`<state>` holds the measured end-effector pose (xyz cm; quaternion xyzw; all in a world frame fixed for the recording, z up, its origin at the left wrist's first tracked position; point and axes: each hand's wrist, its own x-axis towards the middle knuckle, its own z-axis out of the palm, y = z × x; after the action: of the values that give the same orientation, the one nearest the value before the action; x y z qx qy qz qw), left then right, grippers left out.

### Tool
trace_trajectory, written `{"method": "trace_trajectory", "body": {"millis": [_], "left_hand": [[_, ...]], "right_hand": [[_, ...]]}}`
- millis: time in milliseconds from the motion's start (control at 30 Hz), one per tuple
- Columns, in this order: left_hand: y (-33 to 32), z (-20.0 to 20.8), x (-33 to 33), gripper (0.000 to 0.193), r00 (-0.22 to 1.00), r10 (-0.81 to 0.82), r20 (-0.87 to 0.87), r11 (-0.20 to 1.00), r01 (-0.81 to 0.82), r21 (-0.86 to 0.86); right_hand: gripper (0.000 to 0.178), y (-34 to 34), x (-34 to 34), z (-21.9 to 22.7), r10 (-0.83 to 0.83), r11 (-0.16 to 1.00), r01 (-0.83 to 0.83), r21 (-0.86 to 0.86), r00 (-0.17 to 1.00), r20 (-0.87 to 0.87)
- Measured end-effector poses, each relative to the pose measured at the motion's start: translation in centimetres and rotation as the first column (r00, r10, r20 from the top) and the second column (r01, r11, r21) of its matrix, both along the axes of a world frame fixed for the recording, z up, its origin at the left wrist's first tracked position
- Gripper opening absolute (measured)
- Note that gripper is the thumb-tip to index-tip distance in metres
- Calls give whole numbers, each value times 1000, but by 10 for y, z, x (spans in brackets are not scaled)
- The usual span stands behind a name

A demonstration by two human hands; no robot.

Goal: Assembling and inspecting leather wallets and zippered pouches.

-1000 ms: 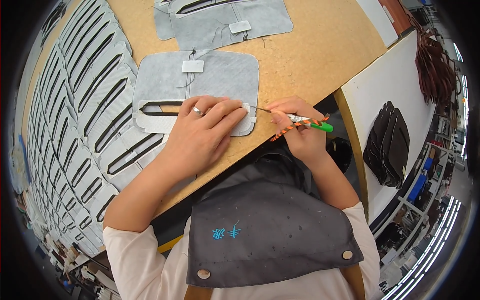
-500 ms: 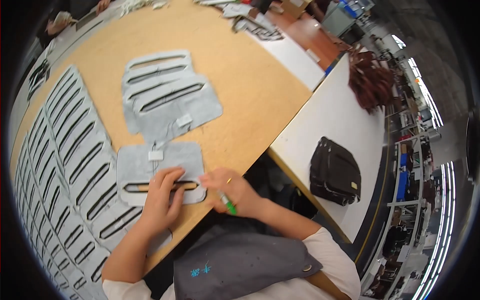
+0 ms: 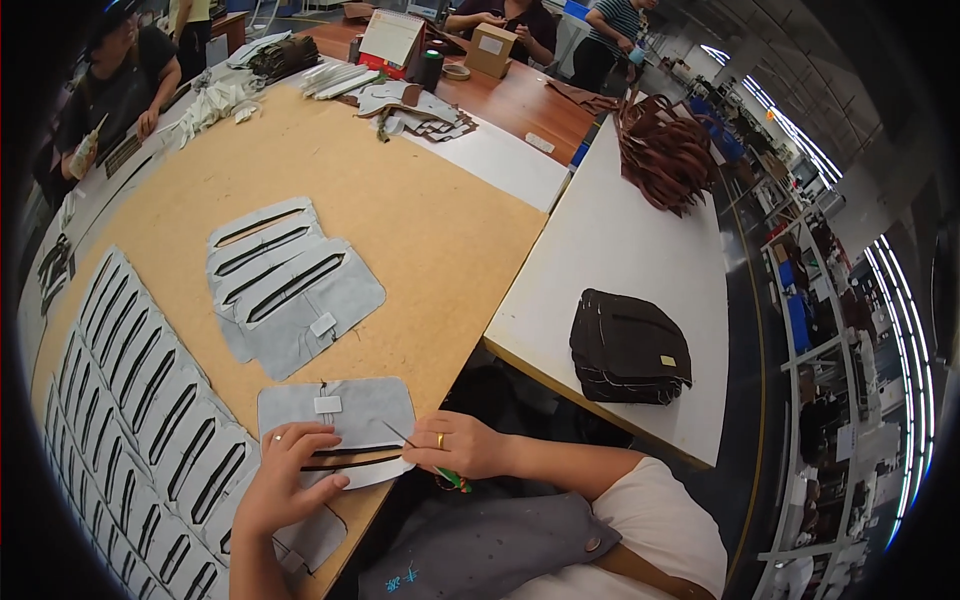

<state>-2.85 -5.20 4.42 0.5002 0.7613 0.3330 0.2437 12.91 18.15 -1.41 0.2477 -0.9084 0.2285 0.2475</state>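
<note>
A small grey panel (image 3: pixel 370 400) with a white tag (image 3: pixel 328 405) and a long dark-edged slot (image 3: pixel 355 460) lies at the near edge of the tan board. My left hand (image 3: pixel 290 470) rests on its left part, fingers spread, with the thumb below the slot and the other fingers above it. At the slot's right end, my right hand (image 3: pixel 458 446) is closed round a thin pointed tool with a green handle (image 3: pixel 453 480). Its metal tip (image 3: pixel 394 431) sticks out to the left over the panel. The right fingertips are at the panel's right edge; what they touch there is partly hidden.
Overlapping slotted grey panels (image 3: pixel 150 390) cover the board's left side; more (image 3: pixel 285 275) lie farther ahead. A stack of dark brown pieces (image 3: pixel 630 350) and a reddish-brown strap bundle (image 3: pixel 665 150) sit on the white table (image 3: pixel 540 270). Co-workers (image 3: pixel 125 80) are at the far side.
The view has shifted, showing more of the far side. My right hand has turned, bringing the tool's tip over the panel. The slot now gapes more at its right end. My left hand stays on the panel.
</note>
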Motion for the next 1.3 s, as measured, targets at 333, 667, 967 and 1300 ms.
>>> {"method": "trace_trajectory", "body": {"millis": [333,667,967,1300], "left_hand": [[-28,2,-23,36,924,112,366,984,-154,87],[-14,-11,-21,13,737,328,591,831,-523,191],[-20,-34,-30,12,690,497,526,743,-652,152],[-9,-37,-34,12,648,582,492,708,-701,87]], "right_hand": [[17,7,-7,54,-195,781,194,-594,979,64],[21,22,-33,29,-143,536,469,-702,870,473],[20,19,-58,9,-40,388,508,-770,843,536],[19,23,-61,4,-77,285,566,-774,818,570]]}}
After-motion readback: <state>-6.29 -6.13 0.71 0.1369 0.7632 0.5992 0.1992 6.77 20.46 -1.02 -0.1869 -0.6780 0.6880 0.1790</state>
